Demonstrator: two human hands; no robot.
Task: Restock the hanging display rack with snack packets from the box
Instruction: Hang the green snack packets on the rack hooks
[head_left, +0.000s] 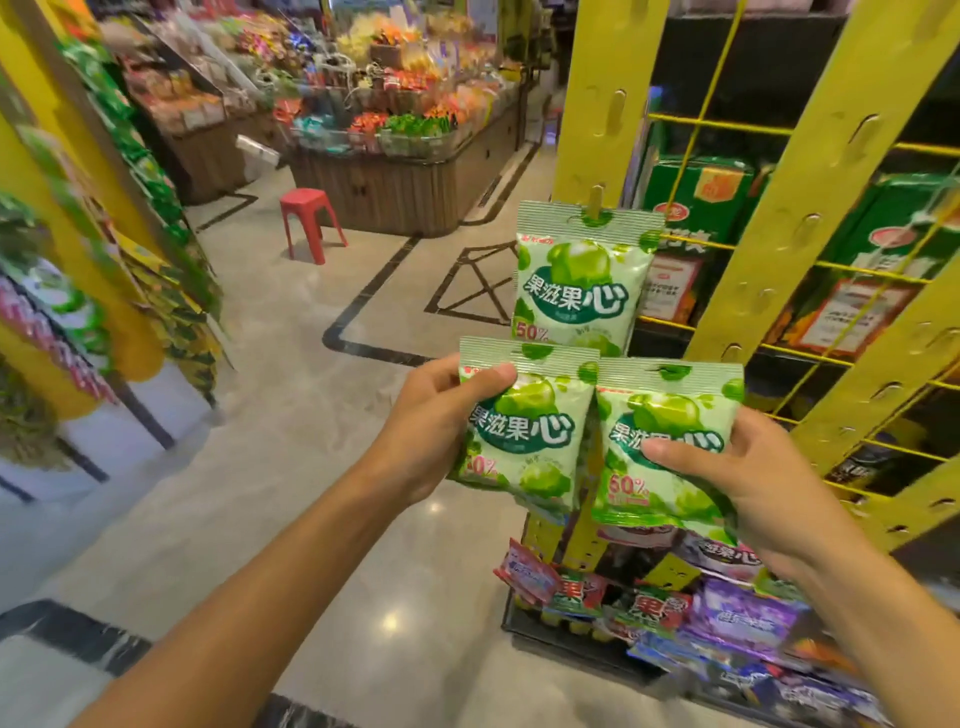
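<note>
Both hands, left (431, 426) and right (748, 483), each gripping a green packet (524, 441), open floor (311, 322) leftward.

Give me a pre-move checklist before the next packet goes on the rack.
1. Left hand grips left packet: ok.
2. Right hand grips right packet: ok.
3. Hung packet seated on its hook: ok.
4. Free slots on the yellow strip: ok.
5. Hang holes of held packets open: cannot tell.
6. Box in view: cannot tell; loose packets lie below.
</note>
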